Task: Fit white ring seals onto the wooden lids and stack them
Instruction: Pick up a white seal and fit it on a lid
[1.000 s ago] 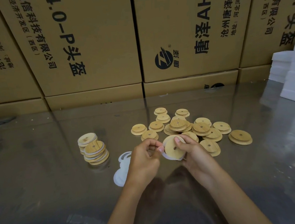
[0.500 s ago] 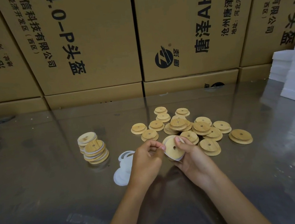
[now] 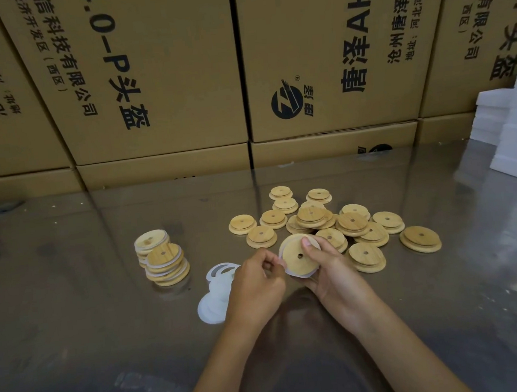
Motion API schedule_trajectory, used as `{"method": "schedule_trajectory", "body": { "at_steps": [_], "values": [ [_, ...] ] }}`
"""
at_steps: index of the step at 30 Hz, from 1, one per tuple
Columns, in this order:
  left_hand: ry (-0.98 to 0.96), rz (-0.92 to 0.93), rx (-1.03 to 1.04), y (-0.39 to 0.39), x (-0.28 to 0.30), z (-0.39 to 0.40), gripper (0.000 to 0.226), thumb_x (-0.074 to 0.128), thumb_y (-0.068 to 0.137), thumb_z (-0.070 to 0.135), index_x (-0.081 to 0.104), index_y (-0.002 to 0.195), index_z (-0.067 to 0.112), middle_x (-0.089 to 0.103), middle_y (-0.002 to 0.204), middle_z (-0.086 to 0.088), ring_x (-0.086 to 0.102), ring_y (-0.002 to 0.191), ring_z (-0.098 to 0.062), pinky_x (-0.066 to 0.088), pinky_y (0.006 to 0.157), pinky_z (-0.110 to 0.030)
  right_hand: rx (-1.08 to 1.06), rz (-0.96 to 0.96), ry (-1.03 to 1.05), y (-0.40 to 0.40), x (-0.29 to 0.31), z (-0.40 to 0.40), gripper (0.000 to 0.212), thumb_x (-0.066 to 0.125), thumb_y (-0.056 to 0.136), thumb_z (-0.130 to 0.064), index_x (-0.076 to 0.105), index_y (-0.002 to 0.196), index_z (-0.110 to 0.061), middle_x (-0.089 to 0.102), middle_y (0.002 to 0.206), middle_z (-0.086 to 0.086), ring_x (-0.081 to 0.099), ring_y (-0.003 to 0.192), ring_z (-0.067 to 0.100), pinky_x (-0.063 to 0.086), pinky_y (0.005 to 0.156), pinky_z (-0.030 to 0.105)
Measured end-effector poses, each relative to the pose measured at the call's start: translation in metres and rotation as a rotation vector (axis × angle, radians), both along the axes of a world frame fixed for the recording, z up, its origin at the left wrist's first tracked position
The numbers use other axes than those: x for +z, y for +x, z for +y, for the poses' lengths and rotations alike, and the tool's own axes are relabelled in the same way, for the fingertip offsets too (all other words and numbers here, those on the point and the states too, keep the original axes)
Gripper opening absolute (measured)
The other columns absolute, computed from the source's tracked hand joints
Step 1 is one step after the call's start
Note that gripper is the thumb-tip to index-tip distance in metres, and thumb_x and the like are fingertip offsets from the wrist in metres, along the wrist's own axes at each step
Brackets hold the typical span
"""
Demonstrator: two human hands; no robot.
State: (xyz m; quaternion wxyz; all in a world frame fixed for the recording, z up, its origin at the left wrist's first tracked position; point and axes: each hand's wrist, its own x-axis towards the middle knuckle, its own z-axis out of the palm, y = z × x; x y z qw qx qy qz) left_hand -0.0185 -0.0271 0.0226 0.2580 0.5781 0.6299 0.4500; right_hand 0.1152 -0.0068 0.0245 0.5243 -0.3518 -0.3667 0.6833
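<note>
While cardboard boxes [image 3: 158, 70] wall the far side of a shiny table [image 3: 74, 321], loose wooden lids [image 3: 353, 222] lie scattered right of a leaning finished stack [image 3: 164, 260]. Near centre, the right hand [image 3: 329, 271] grips a lid [image 3: 298, 256]; the left hand [image 3: 255, 285] pinches its white ring seal [image 3: 301, 275]. Stretched unevenly, the seal could slip off, and another lid could topple the stack.

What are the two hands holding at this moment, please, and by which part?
The right hand holds one wooden lid by its rim, thumb on its face. The left hand pinches the white ring seal at the lid's left edge.
</note>
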Motion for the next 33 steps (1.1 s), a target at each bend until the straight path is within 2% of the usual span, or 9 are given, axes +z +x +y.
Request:
{"method": "schedule_trajectory", "body": {
  "at_steps": [3, 5, 9, 14, 20, 25, 28, 30, 33],
  "values": [
    [0.033, 0.012, -0.021, 0.0008, -0.0001, -0.0006, 0.019, 0.054, 0.095, 0.021, 0.055, 0.077, 0.026, 0.054, 0.062, 0.014, 0.049, 0.059, 0.001, 0.034, 0.056, -0.019, 0.012, -0.034, 0.013, 0.0005, -0.0006, 0.0005, 0.027, 0.062, 0.094, -0.013, 0.063, 0.120, -0.003, 0.071, 0.108, 0.013, 0.068, 0.097, 0.020, 0.051, 0.095, 0.039],
    [0.073, 0.056, -0.034, 0.0018, -0.0003, -0.0016, 0.020, 0.051, 0.096, 0.021, 0.051, 0.077, 0.027, 0.053, 0.063, 0.012, 0.049, 0.062, -0.002, 0.035, 0.057, -0.021, 0.023, -0.098, 0.029, -0.0004, -0.0014, -0.0011, 0.026, 0.068, 0.090, -0.013, 0.067, 0.115, -0.005, 0.073, 0.104, 0.014, 0.070, 0.092, 0.020, 0.052, 0.096, 0.042],
    [0.109, 0.225, -0.020, 0.0011, -0.0026, -0.0026, 0.017, 0.044, 0.098, 0.028, 0.047, 0.082, 0.026, 0.051, 0.064, 0.009, 0.051, 0.067, -0.015, 0.041, 0.062, -0.036, 0.000, -0.205, 0.048, -0.0012, -0.0026, -0.0031, 0.023, 0.071, 0.089, -0.018, 0.070, 0.111, -0.011, 0.074, 0.108, 0.015, 0.070, 0.095, 0.023, 0.052, 0.097, 0.048],
    [0.086, 0.334, -0.035, 0.0026, -0.0039, -0.0049, 0.022, 0.038, 0.100, 0.034, 0.047, 0.085, 0.022, 0.054, 0.069, 0.004, 0.056, 0.073, -0.020, 0.042, 0.063, -0.038, -0.022, -0.141, 0.019, -0.0025, -0.0044, -0.0034, 0.026, 0.069, 0.090, -0.014, 0.067, 0.115, -0.007, 0.071, 0.114, 0.018, 0.068, 0.095, 0.021, 0.053, 0.097, 0.044],
    [0.088, 0.350, -0.048, 0.0043, -0.0024, -0.0063, 0.019, 0.039, 0.099, 0.033, 0.045, 0.085, 0.023, 0.050, 0.066, 0.006, 0.051, 0.068, -0.018, 0.032, 0.056, -0.033, -0.022, -0.092, -0.008, -0.0038, -0.0048, -0.0015, 0.026, 0.063, 0.095, -0.016, 0.064, 0.120, -0.008, 0.070, 0.119, 0.019, 0.068, 0.102, 0.025, 0.051, 0.100, 0.045],
    [0.040, 0.314, -0.059, 0.0029, -0.0005, -0.0059, 0.016, 0.038, 0.099, 0.030, 0.046, 0.088, 0.023, 0.058, 0.076, 0.003, 0.055, 0.077, -0.022, 0.039, 0.063, -0.037, -0.033, -0.100, -0.022, -0.0043, -0.0062, 0.0007, 0.026, 0.063, 0.095, -0.019, 0.064, 0.119, -0.010, 0.070, 0.118, 0.018, 0.066, 0.111, 0.032, 0.049, 0.103, 0.050],
    [0.034, 0.297, -0.076, 0.0009, -0.0001, -0.0052, 0.014, 0.038, 0.098, 0.027, 0.045, 0.086, 0.024, 0.054, 0.071, 0.005, 0.052, 0.072, -0.020, 0.036, 0.059, -0.035, -0.019, -0.070, -0.026, -0.0029, -0.0066, 0.0013, 0.025, 0.061, 0.096, -0.020, 0.064, 0.119, -0.008, 0.071, 0.113, 0.017, 0.066, 0.102, 0.027, 0.051, 0.092, 0.045],
    [0.046, 0.297, -0.075, -0.0002, -0.0001, -0.0046, 0.015, 0.039, 0.098, 0.025, 0.044, 0.084, 0.025, 0.051, 0.066, 0.007, 0.049, 0.067, -0.017, 0.033, 0.057, -0.033, 0.007, -0.035, -0.020, -0.0016, -0.0066, 0.0013, 0.023, 0.059, 0.097, -0.021, 0.064, 0.116, -0.009, 0.072, 0.105, 0.012, 0.066, 0.097, 0.022, 0.050, 0.082, 0.036],
    [0.038, 0.254, -0.078, -0.0016, 0.0000, -0.0027, 0.018, 0.040, 0.099, 0.025, 0.045, 0.082, 0.026, 0.047, 0.063, 0.008, 0.046, 0.064, -0.014, 0.033, 0.057, -0.033, 0.029, 0.030, -0.038, -0.0009, -0.0067, 0.0016, 0.020, 0.059, 0.097, -0.022, 0.063, 0.114, -0.012, 0.073, 0.098, 0.005, 0.068, 0.091, 0.016, 0.050, 0.076, 0.030]
  ]
}}
